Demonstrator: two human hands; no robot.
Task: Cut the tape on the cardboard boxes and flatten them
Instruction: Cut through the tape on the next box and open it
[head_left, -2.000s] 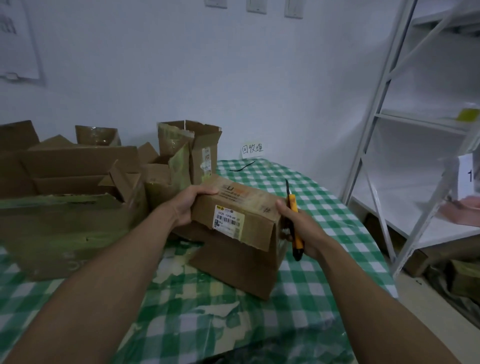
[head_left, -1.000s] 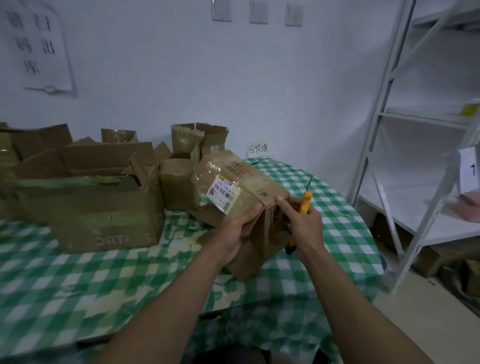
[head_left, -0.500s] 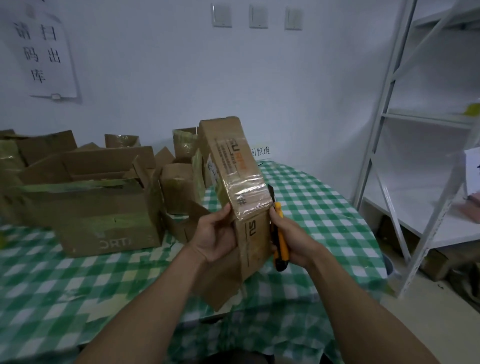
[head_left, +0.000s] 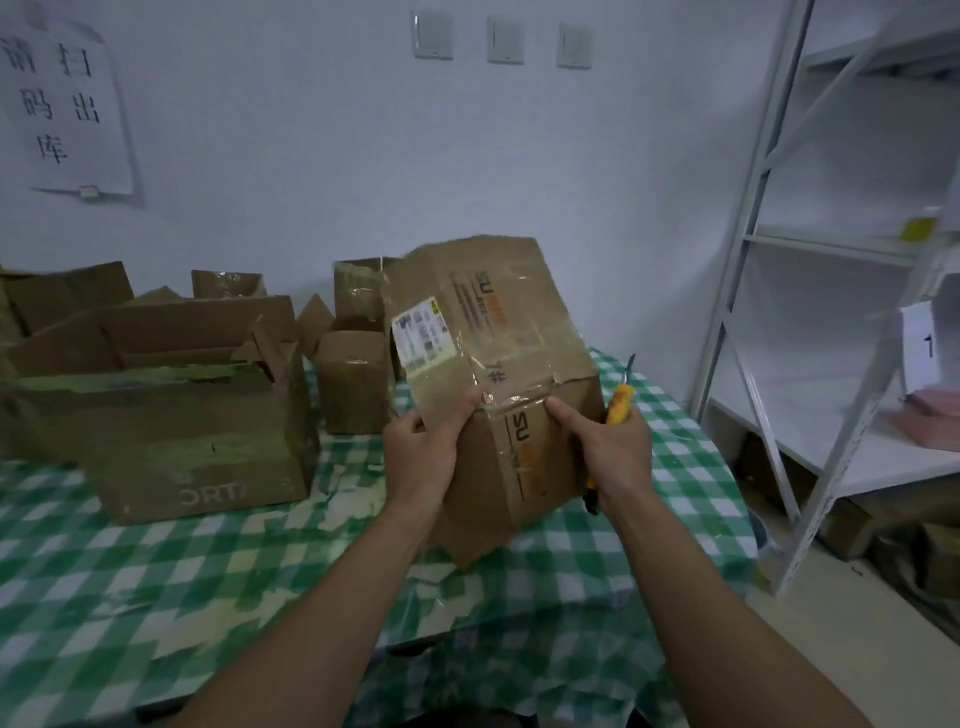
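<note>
1. L hand (head_left: 421, 447): forearm comes up from the lower left, wrist straight. Fingers are wrapped round the left edge of the cardboard box (head_left: 493, 374), and the thumb lies flat on the near face, its tip at the taped seam.
2. R hand (head_left: 608, 447): forearm comes up from the lower right. The thumb is stretched out and presses on the box face just below the tape (head_left: 514, 400). The other fingers are curled round the orange utility knife (head_left: 619, 405) and clamp it against the box's right side.
3. Knife: handle is in the R palm and the blade is out, pointing up and slightly away. The tip is clear of the box and not on the tape.
4. Box: held between both hands at centre, above the table (head_left: 156, 571) with its green check cloth. It is tilted, top leaning away. The low corner is near the cloth; can't tell if it touches. Clear tape crosses the near face, wrinkled. The white shipping label (head_left: 421, 332) is at upper left of the box and is blurred.
5. Other items on the table: a large open carton (head_left: 171, 426) to the left, flaps up, and a small box (head_left: 353, 384) between it and the held box. More opened boxes sit behind these by the wall.
6. Surroundings: white shelf rack (head_left: 753, 260) on the right, paper sign (head_left: 62, 104) on the wall at upper left, and wall switches (head_left: 504, 39) at top centre.
</note>
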